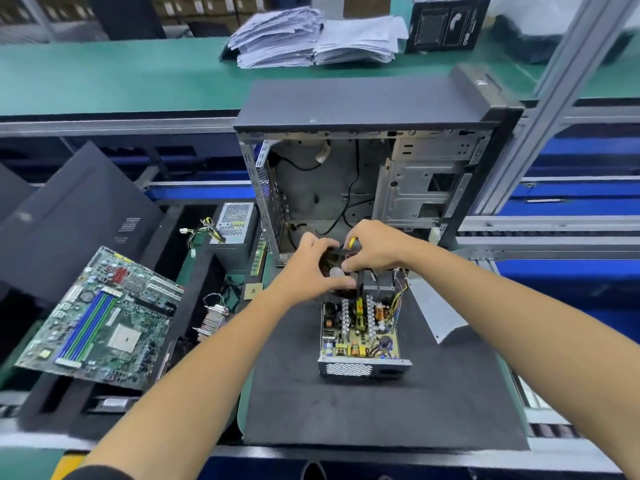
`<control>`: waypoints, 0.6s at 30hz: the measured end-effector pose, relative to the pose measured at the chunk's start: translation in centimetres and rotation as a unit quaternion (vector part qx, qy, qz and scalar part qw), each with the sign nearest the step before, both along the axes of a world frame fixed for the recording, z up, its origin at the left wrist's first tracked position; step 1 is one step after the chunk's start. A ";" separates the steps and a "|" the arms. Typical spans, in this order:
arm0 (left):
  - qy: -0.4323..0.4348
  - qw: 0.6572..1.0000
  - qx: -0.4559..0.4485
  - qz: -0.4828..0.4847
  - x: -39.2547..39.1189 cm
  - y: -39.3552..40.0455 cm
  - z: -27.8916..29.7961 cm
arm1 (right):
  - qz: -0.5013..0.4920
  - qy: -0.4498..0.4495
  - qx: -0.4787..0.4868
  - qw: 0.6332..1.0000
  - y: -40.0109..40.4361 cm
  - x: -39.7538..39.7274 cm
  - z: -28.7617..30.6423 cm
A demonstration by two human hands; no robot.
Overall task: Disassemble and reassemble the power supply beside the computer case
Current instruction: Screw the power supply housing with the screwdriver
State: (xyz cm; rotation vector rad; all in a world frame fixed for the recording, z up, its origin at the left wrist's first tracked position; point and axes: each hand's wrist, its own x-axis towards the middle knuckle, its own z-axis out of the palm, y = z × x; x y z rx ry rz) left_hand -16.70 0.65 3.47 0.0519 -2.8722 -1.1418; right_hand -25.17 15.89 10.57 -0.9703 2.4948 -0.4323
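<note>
— Workshop?
— A computer assembly line, probably: green-matted benches, aluminium framing, an open computer case, a loose motherboard, stacked papers.

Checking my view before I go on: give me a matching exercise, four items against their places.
1 motherboard
2 open power supply
3 paper stacks
4 fan

a held in both hands
b on the green shelf behind the case
c tilted, far left
d on the black mat, in front of the case

Pairs: 1-c, 2-d, 3-b, 4-a
</note>
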 end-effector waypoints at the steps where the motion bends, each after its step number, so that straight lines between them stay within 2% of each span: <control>1: -0.009 1.000 0.009 -0.005 0.1 -0.4 0.3 | 0.014 -0.015 0.002 1.000 0.3 0.0 0.0; 4: -0.041 0.996 0.050 -0.057 0.5 -2.0 1.7 | 0.037 -0.094 -0.013 0.995 1.3 0.1 0.2; 7: -0.154 0.972 0.150 -0.092 1.1 -2.6 2.7 | 0.060 -0.149 -0.016 0.987 1.8 0.5 0.2; 12: -0.236 0.941 0.210 -0.120 1.8 -2.0 2.4 | 0.086 -0.208 0.068 0.972 2.6 0.8 0.0; 18: -0.279 0.920 0.241 -0.136 2.6 -1.3 1.1 | 0.098 -0.200 0.123 0.967 3.7 1.1 -0.6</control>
